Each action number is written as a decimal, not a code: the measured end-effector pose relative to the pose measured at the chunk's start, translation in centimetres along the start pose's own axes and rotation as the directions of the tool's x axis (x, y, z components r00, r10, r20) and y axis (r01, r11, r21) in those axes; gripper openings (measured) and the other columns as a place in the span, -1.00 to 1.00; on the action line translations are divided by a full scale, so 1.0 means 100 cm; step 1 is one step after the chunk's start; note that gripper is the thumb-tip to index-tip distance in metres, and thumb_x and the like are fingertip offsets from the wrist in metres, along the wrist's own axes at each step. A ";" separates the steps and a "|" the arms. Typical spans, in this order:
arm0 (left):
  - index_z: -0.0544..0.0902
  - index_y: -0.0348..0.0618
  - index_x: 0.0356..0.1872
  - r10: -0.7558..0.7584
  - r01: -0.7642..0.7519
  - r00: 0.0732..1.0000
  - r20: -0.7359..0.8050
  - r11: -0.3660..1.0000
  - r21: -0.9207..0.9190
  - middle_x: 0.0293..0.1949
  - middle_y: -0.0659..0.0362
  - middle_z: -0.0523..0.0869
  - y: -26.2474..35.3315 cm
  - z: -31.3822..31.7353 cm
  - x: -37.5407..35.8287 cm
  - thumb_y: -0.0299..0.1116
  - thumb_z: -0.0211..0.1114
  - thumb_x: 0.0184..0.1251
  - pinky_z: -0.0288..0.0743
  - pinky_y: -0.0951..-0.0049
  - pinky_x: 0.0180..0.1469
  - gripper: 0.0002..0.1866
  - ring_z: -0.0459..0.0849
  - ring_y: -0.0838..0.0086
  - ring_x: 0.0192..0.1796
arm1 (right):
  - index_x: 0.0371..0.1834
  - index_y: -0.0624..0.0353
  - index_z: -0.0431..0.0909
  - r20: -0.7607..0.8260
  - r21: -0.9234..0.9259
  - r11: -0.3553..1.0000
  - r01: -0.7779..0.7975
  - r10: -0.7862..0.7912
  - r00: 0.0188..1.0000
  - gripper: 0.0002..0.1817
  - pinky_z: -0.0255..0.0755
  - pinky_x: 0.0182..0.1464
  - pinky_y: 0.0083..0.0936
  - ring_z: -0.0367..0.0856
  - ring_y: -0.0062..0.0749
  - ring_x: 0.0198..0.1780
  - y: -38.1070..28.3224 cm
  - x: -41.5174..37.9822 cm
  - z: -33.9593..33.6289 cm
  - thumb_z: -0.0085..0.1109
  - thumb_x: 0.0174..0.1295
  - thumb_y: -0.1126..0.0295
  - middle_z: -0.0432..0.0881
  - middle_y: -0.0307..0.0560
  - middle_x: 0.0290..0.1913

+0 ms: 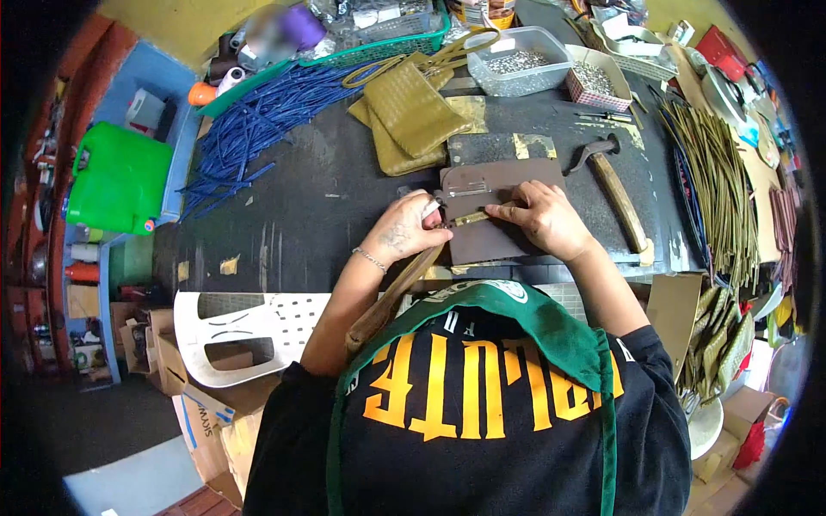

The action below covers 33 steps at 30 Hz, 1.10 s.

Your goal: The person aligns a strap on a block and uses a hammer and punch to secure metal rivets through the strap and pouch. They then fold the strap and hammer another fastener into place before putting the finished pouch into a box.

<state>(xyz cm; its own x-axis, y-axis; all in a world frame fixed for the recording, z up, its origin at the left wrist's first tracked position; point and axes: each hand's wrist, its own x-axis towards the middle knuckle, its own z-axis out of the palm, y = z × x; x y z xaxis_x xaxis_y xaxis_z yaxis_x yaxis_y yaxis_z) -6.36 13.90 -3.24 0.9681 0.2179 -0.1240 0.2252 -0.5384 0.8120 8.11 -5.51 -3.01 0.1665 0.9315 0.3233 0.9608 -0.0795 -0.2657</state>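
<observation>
The right hand (535,219) is closed, its fingers folded and a fingertip on the strip (471,218), which lies across the middle of the brown sheet (483,248). The left hand (411,225) curls at the sheet's nine o'clock edge (what it grips, if anything, one cannot tell), and a wooden handle (391,297) slants from it toward seven. From the sheet, the hammer (616,185) lies at three o'clock, the olive pouch (416,112) between ten and eleven
</observation>
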 end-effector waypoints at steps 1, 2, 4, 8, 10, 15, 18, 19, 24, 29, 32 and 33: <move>0.38 -0.25 -0.65 0.125 -0.121 0.991 -0.049 0.990 0.067 -0.58 0.10 0.43 -0.001 0.002 0.003 -0.34 0.37 -0.30 0.33 0.42 -0.41 -0.69 0.45 0.32 -0.48 | -0.16 -0.21 0.55 0.015 0.004 1.000 -0.008 0.008 1.000 -0.64 0.25 -0.22 -0.46 0.43 -0.34 -0.26 0.000 0.000 -0.003 0.00 -0.07 0.42 0.41 -0.21 -0.40; 0.37 -0.25 -0.66 0.251 -0.238 0.964 -0.090 0.962 0.137 -0.58 0.09 0.42 -0.001 0.004 0.007 -0.36 0.36 -0.32 0.33 0.40 -0.39 -0.69 0.44 0.28 -0.45 | -0.16 -0.22 0.55 0.030 0.009 1.000 -0.016 0.015 0.999 -0.64 0.25 -0.21 -0.46 0.42 -0.34 -0.25 0.001 -0.001 -0.004 0.00 -0.07 0.42 0.40 -0.21 -0.40; 0.36 -0.25 -0.67 0.268 -0.254 0.958 -0.106 0.959 0.125 -0.58 0.07 0.39 0.004 0.005 0.010 -0.40 0.32 -0.30 0.31 0.38 -0.37 -0.73 0.43 0.22 -0.42 | -0.15 -0.25 0.54 0.033 -0.025 0.999 -0.031 0.032 0.999 -0.63 0.25 -0.23 -0.45 0.42 -0.35 -0.24 0.001 -0.001 -0.002 -0.03 -0.06 0.41 0.40 -0.21 -0.38; 0.52 -0.28 -0.45 0.318 -0.313 0.948 -0.022 0.940 0.134 -0.57 0.17 0.45 -0.001 0.006 0.013 -0.45 0.28 -0.18 0.33 0.50 -0.49 -0.79 0.43 0.44 -0.56 | -0.14 -0.28 0.53 0.049 -0.072 0.996 -0.060 0.064 0.997 -0.62 0.25 -0.24 -0.44 0.41 -0.35 -0.22 -0.003 0.002 -0.004 -0.06 -0.05 0.40 0.41 -0.20 -0.35; 0.51 -0.30 -0.44 0.365 -0.362 0.931 -0.017 0.926 0.107 -0.55 0.13 0.47 -0.001 0.006 0.013 -0.46 0.27 -0.17 0.33 0.48 -0.52 -0.79 0.45 0.42 -0.58 | -0.14 -0.27 0.54 0.057 -0.075 0.994 -0.074 0.078 0.995 -0.63 0.25 -0.23 -0.44 0.41 -0.35 -0.21 -0.004 0.003 -0.004 -0.07 -0.05 0.40 0.41 -0.19 -0.34; 0.48 -0.34 -0.45 0.402 -0.397 0.915 0.004 0.901 0.174 -0.56 0.06 0.46 0.003 0.004 0.017 -0.46 0.28 -0.18 0.34 0.44 -0.50 -0.77 0.47 0.32 -0.57 | -0.18 -0.22 0.55 0.113 -0.103 0.983 -0.153 0.165 0.980 -0.67 0.25 -0.15 -0.38 0.40 -0.36 -0.18 -0.013 0.009 -0.009 0.01 -0.07 0.35 0.42 -0.21 -0.34; 0.46 -0.35 -0.49 0.402 -0.395 0.916 0.006 0.896 0.203 -0.56 0.04 0.46 0.001 0.005 0.019 -0.46 0.29 -0.20 0.34 0.40 -0.49 -0.76 0.48 0.24 -0.55 | -0.26 -0.16 0.57 -0.053 -0.052 0.996 -0.072 0.069 0.996 -0.73 0.21 -0.05 -0.32 0.38 -0.36 -0.19 -0.020 0.020 -0.004 0.12 -0.12 0.31 0.40 -0.24 -0.37; 0.45 -0.35 -0.51 0.424 -0.414 0.906 -0.005 0.887 0.206 -0.56 0.03 0.46 0.001 0.006 0.020 -0.46 0.29 -0.21 0.35 0.38 -0.48 -0.77 0.47 0.21 -0.55 | -0.30 -0.14 0.58 -0.054 -0.028 0.997 -0.072 0.070 0.996 -0.75 0.19 -0.02 -0.30 0.38 -0.36 -0.20 -0.020 0.021 0.004 0.15 -0.13 0.29 0.40 -0.25 -0.37; 0.44 -0.34 -0.55 0.509 -0.483 0.858 -0.072 0.847 0.221 -0.57 0.02 0.46 -0.002 0.009 0.020 -0.46 0.30 -0.23 0.35 0.34 -0.45 -0.77 0.47 0.16 -0.53 | -0.37 -0.04 0.60 0.007 0.112 0.984 -0.140 0.140 0.990 -0.79 0.21 -0.09 -0.36 0.40 -0.36 -0.21 -0.022 0.023 0.010 0.21 -0.16 0.33 0.45 -0.28 -0.35; 0.44 -0.33 -0.57 0.409 -0.390 0.912 -0.034 0.889 0.238 -0.56 0.02 0.46 0.004 0.006 0.018 -0.46 0.30 -0.24 0.35 0.34 -0.44 -0.78 0.47 0.16 -0.50 | -0.36 -0.07 0.59 0.008 0.086 0.987 -0.132 0.132 0.991 -0.79 0.23 -0.13 -0.36 0.38 -0.38 -0.24 -0.023 0.022 0.010 0.20 -0.15 0.32 0.43 -0.28 -0.37; 0.44 -0.33 -0.58 0.411 -0.398 0.911 -0.018 0.891 0.219 -0.57 0.02 0.45 0.006 0.006 0.018 -0.46 0.30 -0.23 0.35 0.34 -0.45 -0.78 0.47 0.17 -0.48 | -0.35 -0.05 0.59 -0.025 0.071 0.996 -0.061 0.062 0.998 -0.78 0.23 -0.17 -0.38 0.39 -0.37 -0.24 -0.019 0.020 0.012 0.22 -0.16 0.34 0.44 -0.28 -0.37; 0.41 -0.30 -0.62 0.419 -0.405 0.908 -0.011 0.884 0.233 -0.56 0.01 0.44 0.009 0.006 0.018 -0.44 0.26 -0.23 0.35 0.31 -0.40 -0.79 0.46 0.14 -0.46 | -0.35 -0.06 0.59 -0.041 0.064 0.998 -0.021 0.024 0.999 -0.78 0.23 -0.18 -0.38 0.39 -0.37 -0.24 -0.017 0.020 0.012 0.22 -0.16 0.34 0.44 -0.27 -0.37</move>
<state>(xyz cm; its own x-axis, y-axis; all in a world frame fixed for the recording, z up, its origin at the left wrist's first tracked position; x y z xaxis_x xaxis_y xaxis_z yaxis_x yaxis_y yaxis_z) -4.38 13.32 -3.12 0.9721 -0.0190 0.2336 -0.1674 -0.7539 0.6353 6.52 -3.13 -3.01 0.1981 0.9142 0.3534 0.9408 -0.0762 -0.3302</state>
